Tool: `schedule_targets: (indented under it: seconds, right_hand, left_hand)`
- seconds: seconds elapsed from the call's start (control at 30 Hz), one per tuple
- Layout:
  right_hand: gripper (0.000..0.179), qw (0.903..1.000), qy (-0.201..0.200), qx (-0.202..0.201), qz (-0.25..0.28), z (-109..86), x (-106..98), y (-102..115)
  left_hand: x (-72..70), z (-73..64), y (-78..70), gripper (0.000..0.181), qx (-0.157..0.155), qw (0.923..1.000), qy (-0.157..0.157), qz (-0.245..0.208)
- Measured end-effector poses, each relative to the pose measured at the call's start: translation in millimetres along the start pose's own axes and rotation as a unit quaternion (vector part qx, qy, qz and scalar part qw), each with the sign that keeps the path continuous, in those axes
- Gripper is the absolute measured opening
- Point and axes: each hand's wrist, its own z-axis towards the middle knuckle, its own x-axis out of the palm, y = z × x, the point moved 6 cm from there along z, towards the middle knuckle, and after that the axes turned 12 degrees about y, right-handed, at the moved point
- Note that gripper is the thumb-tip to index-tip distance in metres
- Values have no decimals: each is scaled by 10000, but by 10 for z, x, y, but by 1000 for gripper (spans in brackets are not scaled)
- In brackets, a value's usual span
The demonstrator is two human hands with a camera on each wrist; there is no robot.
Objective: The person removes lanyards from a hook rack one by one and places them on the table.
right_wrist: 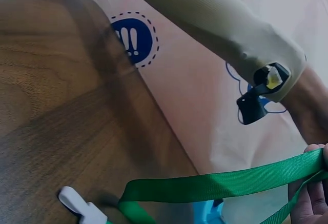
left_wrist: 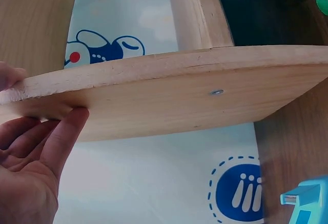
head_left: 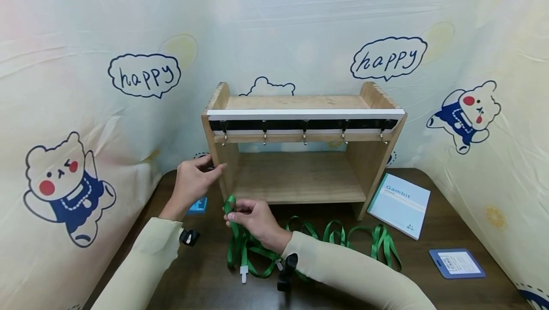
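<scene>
My left hand (head_left: 195, 179) grips the left side panel of a wooden shelf (head_left: 296, 172), thumb at the front edge and fingertips (left_wrist: 77, 119) against the outer face. In front of the shelf's lower left corner, my right hand (head_left: 259, 222) pinches a green lanyard (head_left: 230, 203) between thumb and fingers. The band hangs in a loop, seen in the right wrist view as a flat green strip (right_wrist: 205, 187). A white plastic clip (head_left: 244, 274) is at its lower end. Along the shelf's upper front runs a black and white rail (head_left: 283, 125) with several bare metal hooks.
More green lanyards (head_left: 381, 243) lie looped on the dark table (head_left: 206, 276), partly behind my right forearm. To the right are a "Gambit" booklet (head_left: 401, 205) and a blue card holder (head_left: 456, 263). A small blue object (head_left: 198, 205) sits beside my left wrist. Printed cloth surrounds the table.
</scene>
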Motion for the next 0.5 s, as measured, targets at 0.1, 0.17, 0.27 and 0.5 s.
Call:
schedule_targets:
  seconds: [0.1,0.17,0.27,0.5]
  right_hand:
    - [21,10000,-13,-15,-17,6,11,-45]
    - [21,10000,-12,-15,-12,8,15,-78]
    - [20,10000,-3,28,-76,10,22,-127]
    - [17,9997,-10,78,-251,15,48,-220]
  left_hand:
    - [2,0,-5,68,78,10000,-34,33]
    - [5,1,-8,66,135,9999,-35,50]
    - [8,5,-1,65,149,9999,-32,49]
    - [6,3,18,66,89,9999,-45,34]
